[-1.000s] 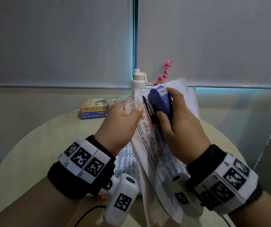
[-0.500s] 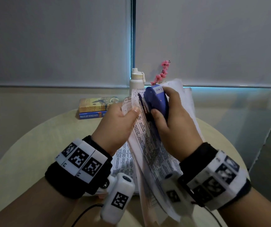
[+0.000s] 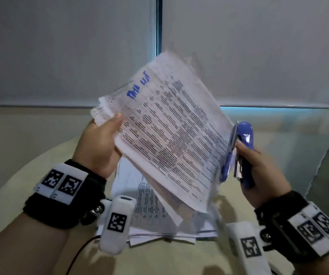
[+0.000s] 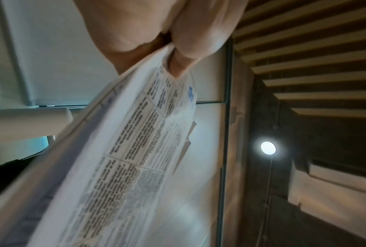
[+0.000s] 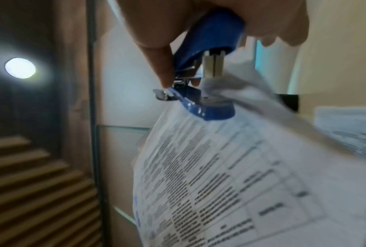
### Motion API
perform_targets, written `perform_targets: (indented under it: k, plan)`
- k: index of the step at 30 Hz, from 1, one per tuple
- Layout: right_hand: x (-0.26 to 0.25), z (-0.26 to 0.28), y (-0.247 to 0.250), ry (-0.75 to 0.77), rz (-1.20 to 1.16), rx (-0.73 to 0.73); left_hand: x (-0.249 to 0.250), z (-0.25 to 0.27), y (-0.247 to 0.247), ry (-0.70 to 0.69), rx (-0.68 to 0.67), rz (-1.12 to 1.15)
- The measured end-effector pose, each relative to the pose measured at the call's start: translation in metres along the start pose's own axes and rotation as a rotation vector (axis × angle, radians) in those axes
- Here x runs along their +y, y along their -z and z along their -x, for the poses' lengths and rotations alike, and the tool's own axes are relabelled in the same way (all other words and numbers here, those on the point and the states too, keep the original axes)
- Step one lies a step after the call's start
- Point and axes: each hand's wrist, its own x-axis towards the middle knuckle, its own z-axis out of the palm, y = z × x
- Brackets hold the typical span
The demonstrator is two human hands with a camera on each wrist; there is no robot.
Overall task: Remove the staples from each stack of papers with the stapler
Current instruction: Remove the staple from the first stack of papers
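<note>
My left hand (image 3: 102,139) pinches one corner of a printed paper stack (image 3: 171,126), thumb on top, and holds it up, tilted and blurred. The left wrist view shows the same stack (image 4: 123,150) hanging from my fingers (image 4: 199,38). My right hand (image 3: 259,167) grips a blue stapler (image 3: 243,153) at the stack's right edge. Seen from the right wrist, the stapler (image 5: 207,55) stands with its jaws apart, its lower arm touching the paper stack (image 5: 230,175). No staple can be made out.
More printed sheets (image 3: 151,211) lie piled on the round beige table (image 3: 20,193) under my hands. Grey roller blinds (image 3: 60,50) cover the window behind. A ceiling lamp (image 4: 268,147) and wooden slats (image 4: 315,50) show overhead.
The stack has swung up and turned its printed face towards me. My right hand has moved with the stapler from the stack's top corner out to the right. The bottle, books and flower are now hidden.
</note>
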Motion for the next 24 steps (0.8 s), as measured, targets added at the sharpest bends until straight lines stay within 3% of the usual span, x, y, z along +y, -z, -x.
perform_targets:
  k: [5, 11, 22, 24]
  plan:
    - [0.011, 0.004, 0.014, -0.176, -0.196, -0.057, -0.002, -0.004, 0.016, 0.047, -0.007, 0.086]
    - [0.011, 0.003, 0.013, -0.148, -0.36, -0.159, -0.016, 0.001, 0.03, 0.064, 0.017, 0.078]
    - [0.001, 0.003, 0.027, 0.019, -0.115, -0.287, -0.016, 0.008, 0.071, 0.146, -0.007, -0.192]
    - [0.0, 0.005, 0.03, 0.035, -0.099, -0.313, -0.014, 0.006, 0.074, 0.136, 0.043, -0.278]
